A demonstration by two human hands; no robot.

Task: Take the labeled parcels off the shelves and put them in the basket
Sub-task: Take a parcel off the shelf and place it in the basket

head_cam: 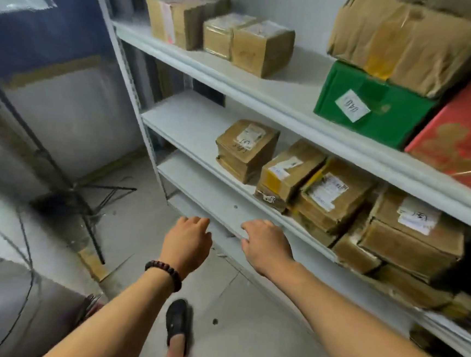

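White metal shelves (264, 95) fill the right side. On the middle shelf a brown labeled parcel (245, 149) stands alone, with several more labeled brown parcels (327, 195) crowded to its right. A green box (377, 105) with a white tag sits on the upper shelf under a large brown parcel (411, 42). My left hand (187, 242) hangs empty in front of the lower shelf edge, fingers curled downward. My right hand (265, 242) rests at that lower shelf's front edge, fingers loosely bent, holding nothing. No basket shows.
Three small brown boxes (221, 29) stand at the upper shelf's left end. A red box (466, 136) lies beside the green one. A black stand (90, 194) with splayed legs occupies the floor to the left. My dark shoe (177, 321) is on the tiled floor.
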